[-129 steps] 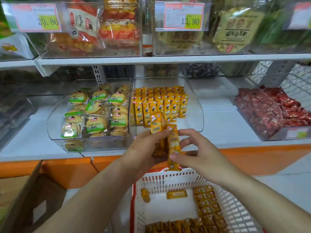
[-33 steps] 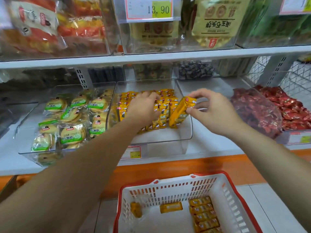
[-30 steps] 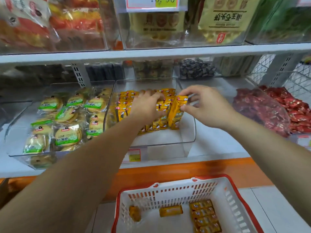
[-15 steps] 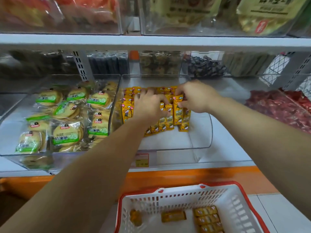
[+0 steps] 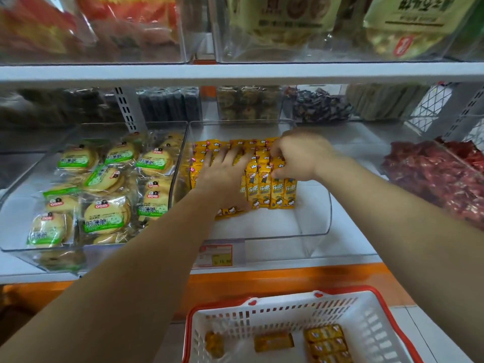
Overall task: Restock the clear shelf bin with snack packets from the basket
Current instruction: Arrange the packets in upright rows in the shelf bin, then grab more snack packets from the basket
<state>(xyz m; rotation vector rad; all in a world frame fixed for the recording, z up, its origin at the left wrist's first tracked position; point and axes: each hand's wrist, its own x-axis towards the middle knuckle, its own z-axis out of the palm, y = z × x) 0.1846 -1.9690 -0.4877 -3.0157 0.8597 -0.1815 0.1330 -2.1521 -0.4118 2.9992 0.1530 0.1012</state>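
Observation:
The clear shelf bin (image 5: 315, 233) stands mid-shelf with rows of upright yellow snack packets (image 5: 264, 191) in its back half. My left hand (image 5: 225, 171) lies flat with straight fingers across the packets on the left side of the rows. My right hand (image 5: 301, 155) is curled over the rightmost packets, thumb at their front and fingers behind, pinching them in line with the row. Below, the white basket with a red rim (image 5: 372, 320) holds several more yellow packets (image 5: 326, 343) on its floor.
A clear bin of green-labelled round biscuits (image 5: 104, 195) adjoins on the left. A bin of red-wrapped snacks (image 5: 432, 179) sits to the right. The upper shelf edge (image 5: 235, 72) hangs close above. A price tag (image 5: 216, 255) fronts the middle bin.
My right hand carried a bunch of yellow packets from mid-air down into the bin and stood them at the right end of the rows. My left hand stayed on the packets, fingers flattening.

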